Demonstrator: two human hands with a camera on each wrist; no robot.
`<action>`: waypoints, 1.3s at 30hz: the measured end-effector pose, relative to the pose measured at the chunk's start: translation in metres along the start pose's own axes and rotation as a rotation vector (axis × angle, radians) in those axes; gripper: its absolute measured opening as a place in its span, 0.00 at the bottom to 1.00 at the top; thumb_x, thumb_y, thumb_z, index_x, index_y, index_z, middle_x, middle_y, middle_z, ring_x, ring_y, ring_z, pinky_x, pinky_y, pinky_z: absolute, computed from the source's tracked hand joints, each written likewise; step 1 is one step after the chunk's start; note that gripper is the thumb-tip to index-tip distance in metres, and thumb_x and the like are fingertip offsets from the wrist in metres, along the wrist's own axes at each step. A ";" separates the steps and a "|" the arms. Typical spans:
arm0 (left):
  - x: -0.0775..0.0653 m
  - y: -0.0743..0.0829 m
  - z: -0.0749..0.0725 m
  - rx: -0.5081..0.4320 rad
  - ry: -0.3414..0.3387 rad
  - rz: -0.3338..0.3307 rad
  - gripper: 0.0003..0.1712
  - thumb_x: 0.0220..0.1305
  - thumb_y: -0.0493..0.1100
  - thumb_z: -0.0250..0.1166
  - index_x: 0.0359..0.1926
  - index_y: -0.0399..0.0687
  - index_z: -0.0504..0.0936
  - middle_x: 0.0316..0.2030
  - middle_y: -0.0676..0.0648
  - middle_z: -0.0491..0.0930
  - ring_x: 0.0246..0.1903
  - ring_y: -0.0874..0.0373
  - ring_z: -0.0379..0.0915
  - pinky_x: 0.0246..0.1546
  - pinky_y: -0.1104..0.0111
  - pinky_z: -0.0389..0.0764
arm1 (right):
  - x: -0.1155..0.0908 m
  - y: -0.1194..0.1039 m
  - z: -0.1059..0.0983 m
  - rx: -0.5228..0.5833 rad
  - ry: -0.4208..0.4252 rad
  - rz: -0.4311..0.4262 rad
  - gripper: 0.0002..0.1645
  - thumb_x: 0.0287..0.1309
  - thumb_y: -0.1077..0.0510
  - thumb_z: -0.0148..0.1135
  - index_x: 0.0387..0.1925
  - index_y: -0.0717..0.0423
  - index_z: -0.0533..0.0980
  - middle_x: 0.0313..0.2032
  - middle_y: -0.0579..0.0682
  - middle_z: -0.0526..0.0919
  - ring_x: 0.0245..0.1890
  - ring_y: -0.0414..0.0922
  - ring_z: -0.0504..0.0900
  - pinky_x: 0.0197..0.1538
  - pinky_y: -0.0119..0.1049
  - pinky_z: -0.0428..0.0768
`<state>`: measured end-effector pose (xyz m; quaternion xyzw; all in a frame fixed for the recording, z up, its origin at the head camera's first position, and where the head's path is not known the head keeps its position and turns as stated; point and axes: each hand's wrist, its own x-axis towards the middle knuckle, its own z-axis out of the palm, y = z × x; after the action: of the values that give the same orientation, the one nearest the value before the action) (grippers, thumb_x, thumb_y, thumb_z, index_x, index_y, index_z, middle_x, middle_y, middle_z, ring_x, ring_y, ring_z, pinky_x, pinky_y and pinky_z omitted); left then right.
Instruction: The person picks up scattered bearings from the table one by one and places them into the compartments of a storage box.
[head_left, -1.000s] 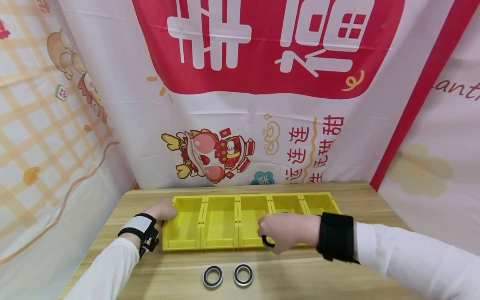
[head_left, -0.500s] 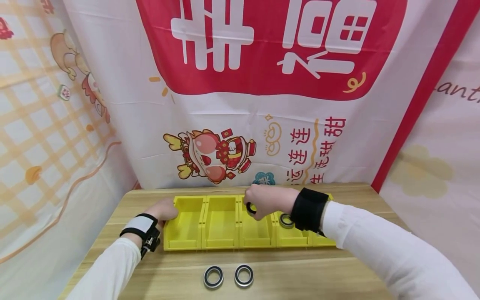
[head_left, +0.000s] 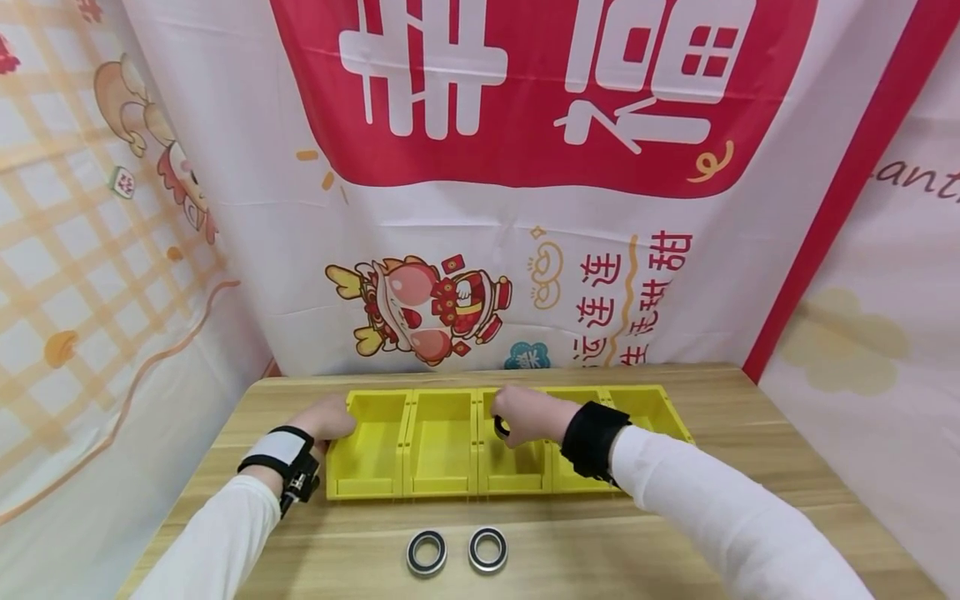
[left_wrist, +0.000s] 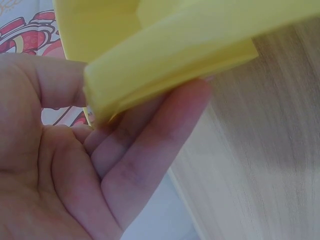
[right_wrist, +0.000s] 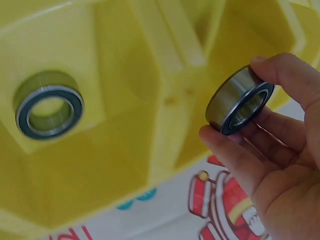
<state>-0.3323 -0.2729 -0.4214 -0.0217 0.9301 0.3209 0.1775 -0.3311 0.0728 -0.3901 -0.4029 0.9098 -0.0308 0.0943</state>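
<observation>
A row of yellow bins [head_left: 440, 487] stands joined on the table. At its left end my left hand [head_left: 327, 419] grips the wall of the end bin, with the thumb on one side of the rim and the fingers [left_wrist: 160, 135] against the other. Over the third bin, my right hand [head_left: 528, 412] pinches a ball bearing [right_wrist: 237, 100] between thumb and fingers, tilted and apart from the bin floor. Another bearing [right_wrist: 45, 82] lies in the neighbouring fourth bin; in the head view my right hand and wrist hide it.
Two more bearings, a left one [head_left: 412, 557] and a right one [head_left: 475, 554], lie flat on the wooden table [head_left: 585, 558] in front of the bins. Behind the table hangs a printed cloth [head_left: 450, 208].
My right hand, carrying the bearing, has moved left and back from the front of the bins to above the third bin, then dipped slightly. The left hand has stayed put.
</observation>
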 end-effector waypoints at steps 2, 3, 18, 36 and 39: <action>0.001 0.000 0.000 -0.001 -0.003 0.000 0.18 0.62 0.30 0.52 0.53 0.30 0.72 0.38 0.39 0.78 0.35 0.48 0.79 0.31 0.59 0.86 | 0.005 0.002 0.009 0.022 -0.006 0.045 0.07 0.53 0.66 0.72 0.30 0.60 0.79 0.27 0.46 0.75 0.24 0.38 0.65 0.30 0.30 0.66; 0.001 0.000 0.000 0.002 -0.002 -0.004 0.18 0.62 0.30 0.52 0.53 0.30 0.72 0.38 0.39 0.78 0.35 0.48 0.79 0.31 0.59 0.86 | 0.007 0.003 0.013 0.033 -0.009 0.063 0.08 0.53 0.66 0.72 0.30 0.60 0.78 0.26 0.45 0.74 0.23 0.38 0.65 0.29 0.30 0.65; 0.001 0.000 0.003 -0.003 0.001 -0.005 0.17 0.62 0.31 0.52 0.52 0.29 0.73 0.38 0.38 0.79 0.35 0.47 0.80 0.31 0.60 0.85 | 0.016 0.013 0.052 0.049 0.032 0.091 0.14 0.50 0.67 0.74 0.26 0.58 0.73 0.25 0.46 0.68 0.22 0.39 0.64 0.28 0.30 0.63; 0.001 -0.001 0.003 0.024 0.001 0.006 0.13 0.63 0.31 0.52 0.48 0.31 0.74 0.35 0.40 0.78 0.33 0.49 0.80 0.29 0.60 0.85 | 0.018 0.016 0.058 0.046 0.014 0.118 0.10 0.52 0.66 0.74 0.32 0.58 0.78 0.33 0.49 0.75 0.28 0.41 0.69 0.32 0.32 0.68; 0.002 -0.002 0.003 0.029 0.005 0.006 0.13 0.63 0.31 0.51 0.47 0.31 0.74 0.35 0.40 0.78 0.33 0.49 0.79 0.29 0.60 0.85 | 0.018 0.016 0.060 0.041 0.016 0.115 0.09 0.52 0.66 0.73 0.31 0.58 0.77 0.32 0.49 0.75 0.27 0.40 0.68 0.32 0.32 0.68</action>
<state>-0.3333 -0.2718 -0.4256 -0.0172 0.9351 0.3079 0.1747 -0.3430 0.0718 -0.4536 -0.3476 0.9314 -0.0473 0.0968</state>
